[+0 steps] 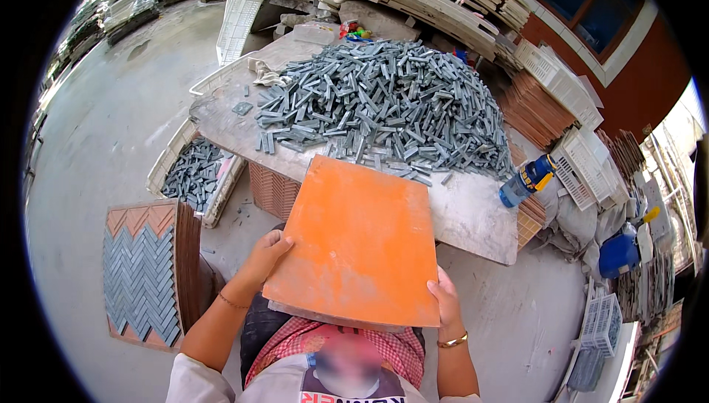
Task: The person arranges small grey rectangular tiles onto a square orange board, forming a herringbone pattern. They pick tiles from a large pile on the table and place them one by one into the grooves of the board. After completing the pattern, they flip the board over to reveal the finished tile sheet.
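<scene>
A flat orange board [358, 244] lies over my lap, its far edge near the table's front edge. My left hand [266, 255] grips its left side, with the thumb on top. On the right side, near the lower corner, my right hand [444, 296] holds it the same way; the fingers of both hands are partly hidden underneath. A thin grey edge shows under the board's near side. Beyond it, a large heap of small grey stone strips [391, 104] covers much of the pale worktable [476, 215].
Left of the table stands a cream crate [164, 158] with more strips. Nearer, a grey and terracotta herringbone tile panel [140, 274] tops a stack. A blue bottle [523, 181] stands at the table's right. White crates [583, 167], stacked red tiles [535, 108] and a blue jug [619, 254] line the right.
</scene>
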### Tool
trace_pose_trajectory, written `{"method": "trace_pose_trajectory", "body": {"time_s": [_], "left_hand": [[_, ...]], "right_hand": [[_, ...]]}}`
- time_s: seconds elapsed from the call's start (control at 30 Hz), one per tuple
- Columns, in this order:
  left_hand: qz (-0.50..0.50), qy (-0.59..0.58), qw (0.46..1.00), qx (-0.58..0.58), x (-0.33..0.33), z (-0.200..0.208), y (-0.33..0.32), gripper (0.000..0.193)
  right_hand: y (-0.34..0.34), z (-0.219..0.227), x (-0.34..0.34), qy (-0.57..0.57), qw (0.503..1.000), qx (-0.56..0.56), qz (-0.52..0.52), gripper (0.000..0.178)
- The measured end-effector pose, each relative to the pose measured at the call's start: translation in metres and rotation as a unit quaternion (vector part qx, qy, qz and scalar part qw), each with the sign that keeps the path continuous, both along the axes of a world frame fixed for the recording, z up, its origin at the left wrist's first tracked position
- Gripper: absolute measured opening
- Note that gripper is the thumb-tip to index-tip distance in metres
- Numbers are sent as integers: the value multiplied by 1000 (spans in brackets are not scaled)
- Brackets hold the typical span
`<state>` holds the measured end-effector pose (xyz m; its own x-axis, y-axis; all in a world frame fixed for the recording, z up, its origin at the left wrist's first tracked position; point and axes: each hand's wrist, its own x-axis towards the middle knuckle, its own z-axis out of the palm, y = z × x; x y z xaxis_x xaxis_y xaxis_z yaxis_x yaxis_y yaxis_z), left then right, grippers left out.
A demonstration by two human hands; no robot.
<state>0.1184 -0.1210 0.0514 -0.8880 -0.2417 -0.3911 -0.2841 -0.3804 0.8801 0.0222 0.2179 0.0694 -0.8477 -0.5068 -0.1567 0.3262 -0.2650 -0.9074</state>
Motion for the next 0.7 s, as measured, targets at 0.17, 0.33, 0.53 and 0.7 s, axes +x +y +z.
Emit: {"method": "trace_pose_trajectory", "body": {"time_s": [0.17,0.33,0.53,0.7], "left_hand": [[-26,-1,927,-373,9,-23,-2,29],[-31,6,849,-528,6,-43,-3,37],[-31,-7,820,-572,6,-43,-1,39],[-39,-5,817,-576,16,-49,-1,39]], "right_hand": [[3,-31,4,113,957,265,-19,39],[3,-43,-16,329,754,568,10,38],[2,-50,-17,359,694,624,13,47],[0,-50,-1,362,680,638,18,49]]}}
